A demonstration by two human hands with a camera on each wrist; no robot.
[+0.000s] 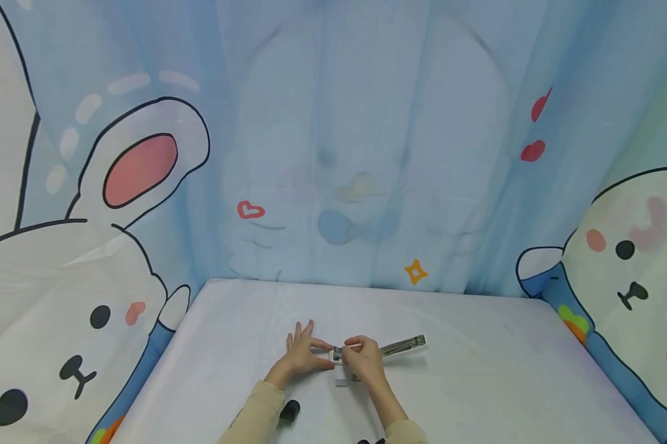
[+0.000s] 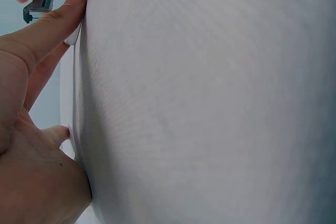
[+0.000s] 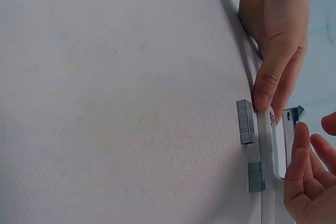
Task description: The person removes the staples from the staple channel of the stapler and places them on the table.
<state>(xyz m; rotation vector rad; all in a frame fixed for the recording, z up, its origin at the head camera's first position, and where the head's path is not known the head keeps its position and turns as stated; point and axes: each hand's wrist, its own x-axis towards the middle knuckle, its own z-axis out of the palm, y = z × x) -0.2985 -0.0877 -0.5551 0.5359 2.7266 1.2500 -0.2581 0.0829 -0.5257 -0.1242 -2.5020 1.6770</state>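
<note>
A white stapler (image 1: 404, 348) lies opened out on the white table, its metal inner parts showing. My left hand (image 1: 302, 355) pinches the left end of its base between thumb and index finger, the other fingers spread out behind. In the left wrist view the thumb (image 2: 60, 18) presses along the base's edge. My right hand (image 1: 366, 359) is over the stapler, its fingertips curled at the raised metal rail (image 3: 289, 135). Two grey blocks of staples lie beside the base on the near side, one staple block (image 3: 245, 121) closer to the left thumb and another staple block (image 3: 255, 177) further along.
A black object (image 1: 290, 411) rests by the left sleeve, and another dark thing (image 1: 363, 441) shows at the bottom edge near the right sleeve. Behind the white table (image 1: 494, 364) hangs a blue curtain (image 1: 289, 154) printed with cartoon animals.
</note>
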